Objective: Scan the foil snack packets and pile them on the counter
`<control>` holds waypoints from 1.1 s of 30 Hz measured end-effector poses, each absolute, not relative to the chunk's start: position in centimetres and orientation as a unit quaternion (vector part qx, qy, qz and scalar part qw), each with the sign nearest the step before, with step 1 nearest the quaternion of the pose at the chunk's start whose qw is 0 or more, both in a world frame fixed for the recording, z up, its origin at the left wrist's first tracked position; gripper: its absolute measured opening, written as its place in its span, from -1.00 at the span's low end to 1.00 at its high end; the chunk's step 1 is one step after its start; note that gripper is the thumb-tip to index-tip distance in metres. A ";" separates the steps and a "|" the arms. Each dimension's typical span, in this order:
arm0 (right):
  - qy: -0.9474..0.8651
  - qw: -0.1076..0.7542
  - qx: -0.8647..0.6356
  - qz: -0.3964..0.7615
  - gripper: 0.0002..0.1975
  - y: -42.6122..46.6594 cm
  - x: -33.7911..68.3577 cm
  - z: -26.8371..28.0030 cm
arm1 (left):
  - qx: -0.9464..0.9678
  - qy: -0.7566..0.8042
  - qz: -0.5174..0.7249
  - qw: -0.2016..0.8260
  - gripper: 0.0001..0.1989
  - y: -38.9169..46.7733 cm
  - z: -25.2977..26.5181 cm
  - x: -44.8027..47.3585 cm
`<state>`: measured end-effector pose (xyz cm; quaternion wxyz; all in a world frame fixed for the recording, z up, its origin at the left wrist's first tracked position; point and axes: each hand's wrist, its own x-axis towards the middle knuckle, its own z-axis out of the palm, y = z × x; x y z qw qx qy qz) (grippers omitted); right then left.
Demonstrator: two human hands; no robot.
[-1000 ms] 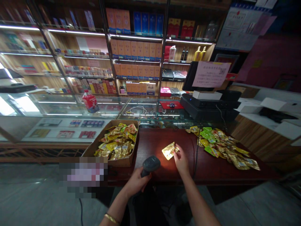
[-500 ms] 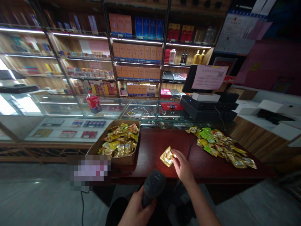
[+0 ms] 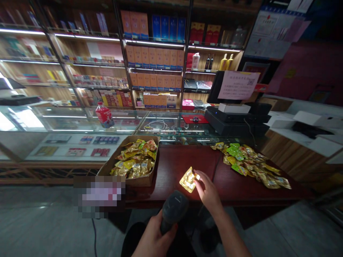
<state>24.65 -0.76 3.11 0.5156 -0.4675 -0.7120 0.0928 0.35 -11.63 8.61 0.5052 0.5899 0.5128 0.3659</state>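
Observation:
My left hand [image 3: 157,233] is wrapped round the grip of a dark barcode scanner [image 3: 174,208], whose head points up toward the table. Between the fingertips of my right hand [image 3: 207,189] is the edge of a small gold snack packet [image 3: 189,179], brightly lit above the dark red table [image 3: 168,160]. To the left, a cardboard box [image 3: 144,181] holds many gold, yellow and green packets [image 3: 135,160]. A loose pile of similar packets [image 3: 249,162] lies on the table to the right of my right hand.
Behind the table runs a glass counter [image 3: 171,130] bearing a red bottle [image 3: 104,115], a white cable [image 3: 157,125], a mouse [image 3: 195,119] and a monitor [image 3: 215,89] with a paper on it. Shelves of boxes and bottles line the wall. A blurred patch covers the table's left corner.
The gold packet has shifted slightly left and is lit more brightly, still in my right fingers. The scanner has barely moved; the whole view has shifted a little.

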 end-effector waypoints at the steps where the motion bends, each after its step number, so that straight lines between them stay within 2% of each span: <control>1: -0.711 0.516 -0.468 0.094 -0.64 -0.8 24.7 3.1 | 0.586 0.517 0.365 0.507 -0.76 -11.7 8.7 0.4; 8: -0.708 0.513 -0.474 0.106 -0.64 -1.2 24.1 3.5 | 0.561 0.529 0.366 0.521 -0.67 -11.9 8.3 0.8; 16: -0.713 0.503 -0.476 0.112 -0.61 -1.0 24.4 3.8 | 0.610 0.504 0.367 0.489 -0.62 -12.1 10.0 0.5; 25: -0.696 0.513 -0.489 0.114 -0.62 -0.9 25.2 3.6 | 0.589 0.534 0.355 0.492 -0.68 -12.7 8.8 -0.1; 33: -0.690 0.514 -0.489 0.144 -0.61 -2.1 24.9 4.6 | 0.596 0.526 0.351 0.496 -0.74 -12.4 9.6 0.6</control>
